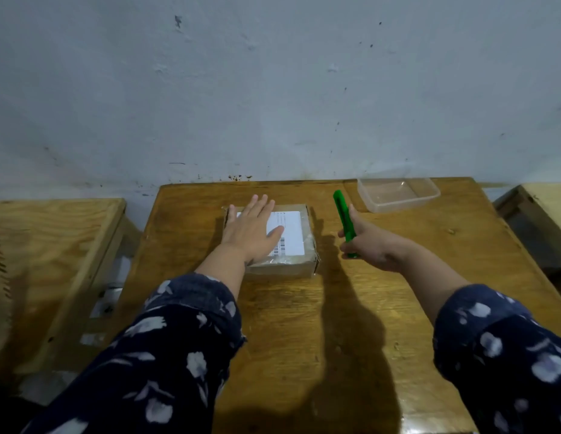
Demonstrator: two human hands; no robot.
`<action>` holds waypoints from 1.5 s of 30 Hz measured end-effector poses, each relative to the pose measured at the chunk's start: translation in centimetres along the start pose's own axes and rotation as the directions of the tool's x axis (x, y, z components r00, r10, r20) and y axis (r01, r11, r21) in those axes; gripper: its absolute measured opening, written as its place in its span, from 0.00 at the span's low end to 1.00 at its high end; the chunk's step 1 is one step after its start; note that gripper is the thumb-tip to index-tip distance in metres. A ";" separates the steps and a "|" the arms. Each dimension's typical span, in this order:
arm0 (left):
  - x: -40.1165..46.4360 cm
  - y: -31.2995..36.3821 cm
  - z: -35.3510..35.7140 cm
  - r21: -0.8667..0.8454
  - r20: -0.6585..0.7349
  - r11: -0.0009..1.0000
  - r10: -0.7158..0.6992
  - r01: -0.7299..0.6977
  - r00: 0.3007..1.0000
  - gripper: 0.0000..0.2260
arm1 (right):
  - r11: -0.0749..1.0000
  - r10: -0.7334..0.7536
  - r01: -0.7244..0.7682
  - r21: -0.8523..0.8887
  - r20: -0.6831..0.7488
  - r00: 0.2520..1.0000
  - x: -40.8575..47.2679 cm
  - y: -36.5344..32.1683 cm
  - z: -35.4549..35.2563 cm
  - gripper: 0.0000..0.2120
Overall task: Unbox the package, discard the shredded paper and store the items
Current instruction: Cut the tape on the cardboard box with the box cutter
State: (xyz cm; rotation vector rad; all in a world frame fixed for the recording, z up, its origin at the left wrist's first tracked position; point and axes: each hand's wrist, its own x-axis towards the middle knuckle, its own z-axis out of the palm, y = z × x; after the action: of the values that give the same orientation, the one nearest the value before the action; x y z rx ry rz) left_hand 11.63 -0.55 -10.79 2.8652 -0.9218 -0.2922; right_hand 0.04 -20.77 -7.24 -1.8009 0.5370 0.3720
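package: sealed cardboard box (284, 245) with a white shipping label (288, 231), sits flat on the wooden table (304, 324), towards the far half, left of centre.
left hand: left hand (252, 231) lies palm down on the box top, fingers straight and spread, partly covers the label, grips nothing.
right hand: right hand (371, 245) hovers just right of the box, fingers curled round a green cutter (345, 222), far end tilted up and away.
container: clear plastic tub (398, 194), open, at the far right corner of the table, apart from the box.
sleeves: dark with pale floral print.
backdrop: blue-grey wall (273, 89).
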 end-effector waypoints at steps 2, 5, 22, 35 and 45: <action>-0.5 1.0 0.1 -0.012 -0.007 1.000 0.019 -0.019 1.000 0.29 | 0.999 0.001 -0.002 0.034 0.027 1.000 -1.8 0.6 0.1 0.46; -1.4 2.8 0.8 -0.042 -0.023 0.997 0.064 -0.065 0.998 0.28 | 1.000 -0.008 0.007 -0.005 -0.022 1.000 -3.4 1.7 1.1 0.43; -2.5 3.7 3.0 0.040 -0.075 0.998 0.041 -0.038 0.996 0.27 | 0.918 -0.231 0.045 -0.393 -0.440 0.868 -2.9 0.9 6.6 0.24; -2.4 3.7 3.1 0.056 -0.083 0.997 0.048 -0.043 0.995 0.27 | 0.919 -0.155 -0.032 -0.392 -0.437 0.886 -2.3 -1.2 6.9 0.15; -2.2 3.6 3.4 0.097 -0.083 0.995 0.045 -0.037 0.995 0.27 | 0.893 -0.083 -0.115 -0.435 -0.412 0.908 -0.7 -3.6 6.2 0.18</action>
State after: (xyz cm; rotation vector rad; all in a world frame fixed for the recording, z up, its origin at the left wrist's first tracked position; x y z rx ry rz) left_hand 7.11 -2.36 -13.17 2.9143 -1.0035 -0.1234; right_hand 1.48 -13.91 -5.78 -2.3540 0.8184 0.1139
